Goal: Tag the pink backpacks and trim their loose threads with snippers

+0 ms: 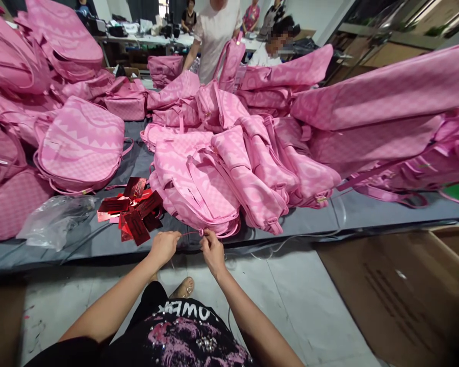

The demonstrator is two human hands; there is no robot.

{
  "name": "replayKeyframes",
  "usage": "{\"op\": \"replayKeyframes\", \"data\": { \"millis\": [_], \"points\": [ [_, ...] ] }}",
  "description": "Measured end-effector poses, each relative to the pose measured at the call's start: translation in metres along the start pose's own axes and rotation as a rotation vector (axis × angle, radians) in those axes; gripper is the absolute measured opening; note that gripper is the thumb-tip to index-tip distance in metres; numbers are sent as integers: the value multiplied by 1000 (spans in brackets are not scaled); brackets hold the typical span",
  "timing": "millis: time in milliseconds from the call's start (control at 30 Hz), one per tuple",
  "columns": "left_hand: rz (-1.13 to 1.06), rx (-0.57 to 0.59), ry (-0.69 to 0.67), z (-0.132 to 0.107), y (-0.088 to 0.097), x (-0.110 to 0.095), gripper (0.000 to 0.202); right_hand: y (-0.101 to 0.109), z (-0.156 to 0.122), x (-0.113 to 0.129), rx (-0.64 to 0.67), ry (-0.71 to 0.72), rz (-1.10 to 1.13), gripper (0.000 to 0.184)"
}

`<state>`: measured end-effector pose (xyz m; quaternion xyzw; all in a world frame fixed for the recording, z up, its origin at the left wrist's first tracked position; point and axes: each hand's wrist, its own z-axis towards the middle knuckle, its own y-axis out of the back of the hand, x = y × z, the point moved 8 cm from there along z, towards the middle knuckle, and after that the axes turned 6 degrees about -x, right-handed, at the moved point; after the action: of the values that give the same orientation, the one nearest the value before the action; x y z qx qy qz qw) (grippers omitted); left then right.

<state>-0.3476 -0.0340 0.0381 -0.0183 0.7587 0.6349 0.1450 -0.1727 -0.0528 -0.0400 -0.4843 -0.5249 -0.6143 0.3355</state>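
A pink patterned backpack [199, 178] lies at the front edge of the table, its rounded end towards me. At that end, my right hand [213, 251] is closed, thumb and finger pinching a small pink piece at the backpack's edge. My left hand [163, 248] is closed on a thin pink cord [189, 234], which runs taut between the two hands. What the left fingers cover is hidden. Left of the backpack is a loose heap of shiny red tags [136, 206], close to my left hand.
More pink bags crowd the table [99, 239], including one backpack [82, 145] at left and tall stacks at right. A clear plastic bag [57, 219] lies at front left. Cardboard boxes [382, 290] stand on the floor at right. A person in white [218, 41] stands across the table.
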Motion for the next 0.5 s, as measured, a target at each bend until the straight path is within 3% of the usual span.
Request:
{"op": "replayKeyframes", "data": {
  "millis": [133,267,400,500],
  "points": [
    [-50,21,13,7,-3,-6,31,-2,3,-3,24,-32,-24,35],
    [-179,82,-4,17,-12,-17,25,3,5,3,60,-69,-97,22],
    [-385,230,-83,29,-23,-29,38,17,6,4,70,-168,-147,7],
    [-548,378,-185,31,-20,-36,52,25,9,1,127,-259,-86,10]
  ]
}}
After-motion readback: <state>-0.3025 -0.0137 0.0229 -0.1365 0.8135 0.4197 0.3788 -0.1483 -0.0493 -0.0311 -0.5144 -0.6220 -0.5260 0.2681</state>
